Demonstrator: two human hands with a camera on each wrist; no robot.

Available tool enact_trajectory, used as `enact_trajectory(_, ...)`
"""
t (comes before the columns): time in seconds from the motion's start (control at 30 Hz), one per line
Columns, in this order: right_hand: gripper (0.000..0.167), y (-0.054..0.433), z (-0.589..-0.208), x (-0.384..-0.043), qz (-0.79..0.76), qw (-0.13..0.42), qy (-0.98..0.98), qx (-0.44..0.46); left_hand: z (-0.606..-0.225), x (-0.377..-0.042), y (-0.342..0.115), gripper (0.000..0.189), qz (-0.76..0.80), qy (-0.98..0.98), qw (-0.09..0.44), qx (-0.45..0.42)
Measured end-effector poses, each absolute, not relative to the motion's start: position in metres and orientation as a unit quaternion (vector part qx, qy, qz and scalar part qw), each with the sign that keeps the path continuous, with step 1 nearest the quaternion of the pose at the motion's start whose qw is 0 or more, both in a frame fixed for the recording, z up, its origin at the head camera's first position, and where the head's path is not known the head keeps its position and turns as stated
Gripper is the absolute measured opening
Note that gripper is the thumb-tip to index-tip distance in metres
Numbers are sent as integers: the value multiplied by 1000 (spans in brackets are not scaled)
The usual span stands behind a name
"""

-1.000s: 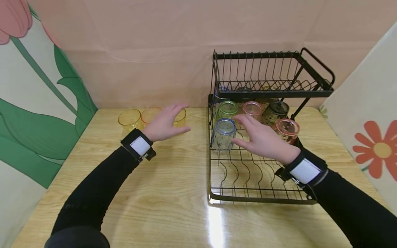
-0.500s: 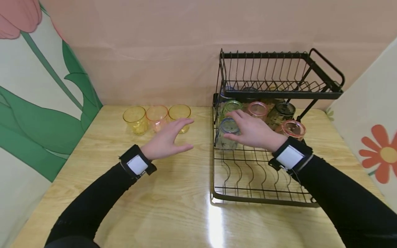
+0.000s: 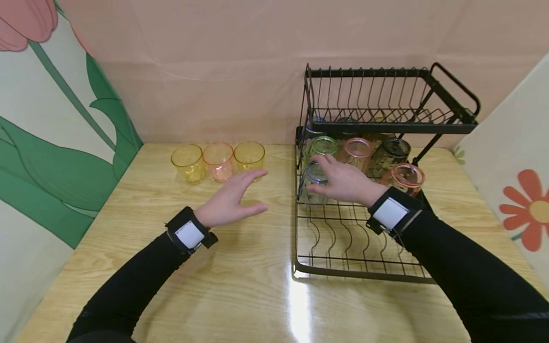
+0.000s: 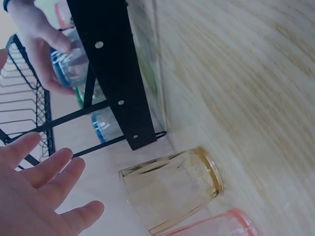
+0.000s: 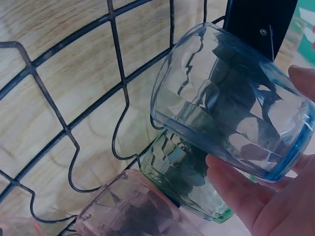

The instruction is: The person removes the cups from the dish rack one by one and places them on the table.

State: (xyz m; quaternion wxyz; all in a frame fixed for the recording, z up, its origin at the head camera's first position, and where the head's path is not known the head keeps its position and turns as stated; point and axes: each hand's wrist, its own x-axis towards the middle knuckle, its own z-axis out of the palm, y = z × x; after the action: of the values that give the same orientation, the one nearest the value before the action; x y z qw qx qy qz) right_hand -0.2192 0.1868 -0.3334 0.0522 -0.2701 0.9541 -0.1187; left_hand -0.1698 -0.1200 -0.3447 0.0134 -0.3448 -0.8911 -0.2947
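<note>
My right hand reaches into the black dish rack and holds a clear blue-tinted glass that stands upside down. Thumb and fingers lie on opposite sides near its blue base, as the right wrist view shows of the glass. My left hand hovers over the table with fingers spread, holding nothing. Just beyond it three glasses stand upright in a row: a yellow glass, a pink glass and another yellow glass.
More upside-down glasses fill the rack's back rows, among them a green glass, a pink glass, a dark grey glass and a red glass. An upper wire shelf overhangs the rear ones. A pink backdrop stands behind.
My right hand has moved left, from beside the blue glass to around it. My left hand has drawn back toward me, uncovering the row of glasses. The view has shifted slightly.
</note>
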Motion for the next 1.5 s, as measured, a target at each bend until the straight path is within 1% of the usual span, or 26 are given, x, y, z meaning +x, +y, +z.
enact_trajectory(0.2,76,187,-333,-219,-126,53,952,-275,-347,-171,-116,76,-300,-890,4,-344)
enact_trajectory(0.43,77,187,-330,-218,-121,54,950,-283,-348,-170,-115,77,-311,-890,-4,-335)
enact_trajectory(0.6,76,189,-328,-213,-118,40,949,-290,-349,-169,-114,77,-328,-887,-21,-325)
enact_trajectory(0.73,75,190,-318,-204,-131,24,947,-293,-349,-170,-112,77,-347,-880,-34,-323)
enact_trajectory(1.07,75,203,-293,-183,-169,-51,944,-278,-351,-177,-98,75,-414,-851,-48,-321)
enact_trajectory(1.23,75,203,-288,-174,-223,-73,930,-282,-350,-179,-91,73,-457,-830,-76,-311)
enact_trajectory(1.5,73,190,-293,-168,-328,-97,887,-310,-345,-187,-79,65,-595,-746,-152,-258)
